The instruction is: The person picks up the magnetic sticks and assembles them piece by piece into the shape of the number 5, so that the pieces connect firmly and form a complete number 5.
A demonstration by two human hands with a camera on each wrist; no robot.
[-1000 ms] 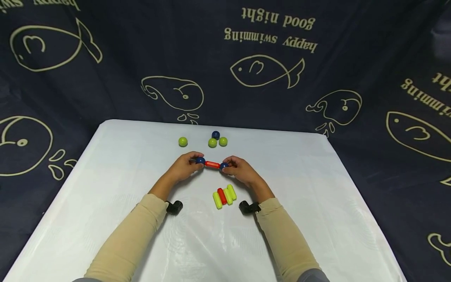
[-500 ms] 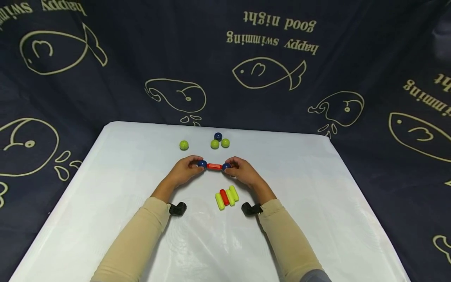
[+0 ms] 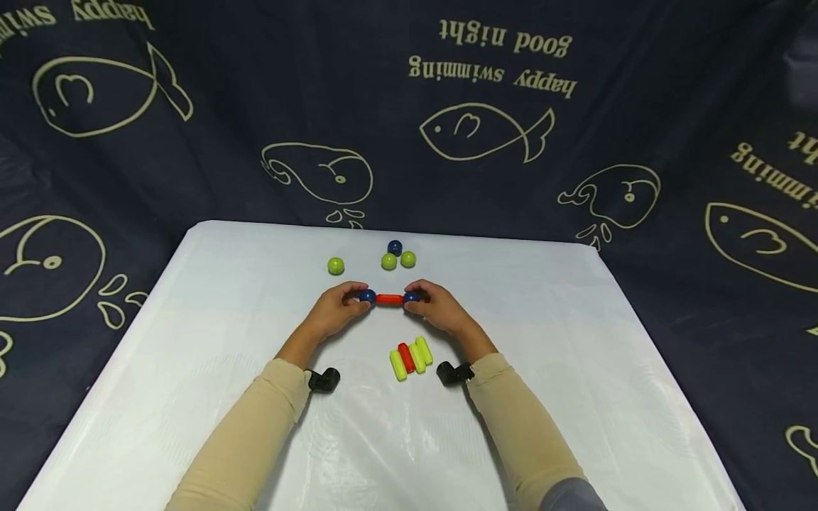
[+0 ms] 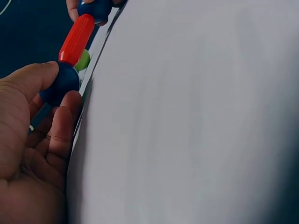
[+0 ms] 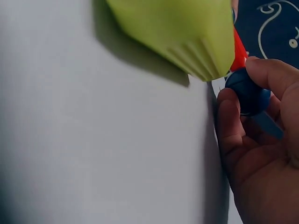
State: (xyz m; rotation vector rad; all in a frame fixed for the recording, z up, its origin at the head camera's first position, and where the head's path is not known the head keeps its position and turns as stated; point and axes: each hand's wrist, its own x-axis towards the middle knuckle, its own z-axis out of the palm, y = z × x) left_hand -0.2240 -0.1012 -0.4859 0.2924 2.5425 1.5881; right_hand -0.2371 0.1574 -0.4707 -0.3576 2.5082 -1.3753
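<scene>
Currently, L hand [image 3: 334, 311] pinching blue ball [image 3: 367, 295], R hand [image 3: 442, 309] pinching 2nd blue ball [image 3: 410, 297], red rod [image 3: 389, 299] btwn them, touching both, 4 rods [image 3: 406, 358] side by side on table [image 3: 549, 341] nearer wearer, 3 balls [image 3: 388, 261] clustered beyond hands, lone green ball [image 3: 335, 265] apart to L.

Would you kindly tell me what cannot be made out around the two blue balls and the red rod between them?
Head view: parts of the left blue ball and right blue ball, covered by the left hand and right hand.
Left wrist view: part of the right blue ball, cut off by the top edge.
Right wrist view: part of the red rod, behind a yellow-green rod.
</scene>
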